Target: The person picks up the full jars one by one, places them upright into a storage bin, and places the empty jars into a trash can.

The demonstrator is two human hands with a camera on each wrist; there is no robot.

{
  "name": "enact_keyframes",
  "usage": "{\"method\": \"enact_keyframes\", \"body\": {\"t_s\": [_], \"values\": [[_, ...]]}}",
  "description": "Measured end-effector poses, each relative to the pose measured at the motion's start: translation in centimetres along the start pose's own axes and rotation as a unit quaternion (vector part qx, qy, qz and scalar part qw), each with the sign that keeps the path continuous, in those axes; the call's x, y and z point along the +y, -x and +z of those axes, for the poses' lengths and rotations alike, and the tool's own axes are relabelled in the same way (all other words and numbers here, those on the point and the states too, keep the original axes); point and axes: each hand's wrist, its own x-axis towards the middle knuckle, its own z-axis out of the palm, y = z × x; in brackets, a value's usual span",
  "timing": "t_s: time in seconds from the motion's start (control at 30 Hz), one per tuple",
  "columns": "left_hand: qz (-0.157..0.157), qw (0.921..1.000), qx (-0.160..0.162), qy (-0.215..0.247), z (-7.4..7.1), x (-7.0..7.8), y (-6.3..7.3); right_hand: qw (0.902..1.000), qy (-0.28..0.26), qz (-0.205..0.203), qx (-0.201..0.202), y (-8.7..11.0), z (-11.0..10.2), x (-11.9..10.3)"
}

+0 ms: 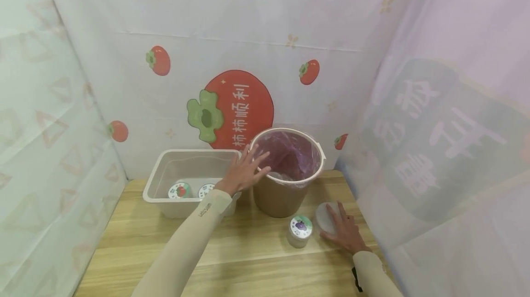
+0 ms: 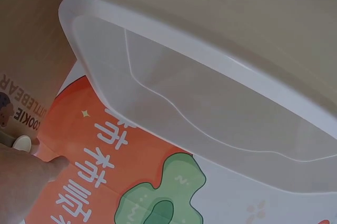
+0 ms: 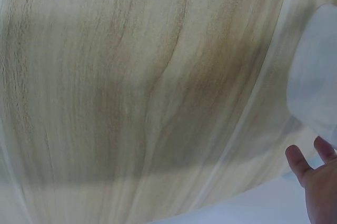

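My left hand [image 1: 244, 172], fingers spread, is at the left rim of a brown bin [image 1: 275, 202] lined with a purple plastic bag [image 1: 296, 156]. Part of this hand [image 2: 23, 182] shows in the left wrist view, near the bin's printed side [image 2: 21, 103]. On the table's right, my right hand [image 1: 343, 232] has its fingers spread over a round greyish tub [image 1: 325, 218]; how firmly they touch it is unclear. In the right wrist view, fingertips [image 3: 298, 162] are beside a pale round container [image 3: 316, 71]. Left of that hand stands a small jar with a grape lid [image 1: 300, 230].
A cream rectangular basin [image 1: 153, 186] stands left of the bin, partly behind my left arm. Inside are a jar with a tomato-like picture [image 1: 180, 190] and another round-lidded jar [image 1: 205, 190]. Printed cloth [image 1: 236, 48] surrounds the wooden table [image 1: 248, 264] at the back and sides.
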Motion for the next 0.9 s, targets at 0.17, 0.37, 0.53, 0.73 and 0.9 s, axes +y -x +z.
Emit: {"method": "enact_keyframes", "body": {"t_s": [0.17, 0.37, 0.53, 0.73, 0.9], "values": [[0.0, 1.0, -0.001, 0.004, -0.1, 0.1, 0.2, 0.9997, -0.004, -0.009, 0.024, 0.1, 0.3, 0.4], [-0.001, 1.0, 0.002, 0.002, -0.4, 0.1, 0.2, 0.9964, 0.008, -0.038, 0.075, -1.3, -1.3, 0.7], [-0.001, 1.0, 0.002, -0.003, -0.5, 0.1, 0.1, 0.9955, 0.025, -0.036, 0.084, -2.8, -4.3, 0.3], [0.001, 1.0, 0.003, -0.001, -0.5, 0.1, 0.2, 0.996, 0.04, -0.023, 0.077, -4.1, -7.2, 0.3], [0.007, 0.9999, 0.008, 0.006, -0.4, 0.3, 0.4, 0.9962, 0.046, -0.007, 0.073, -4.9, -9.1, 0.8]]}}
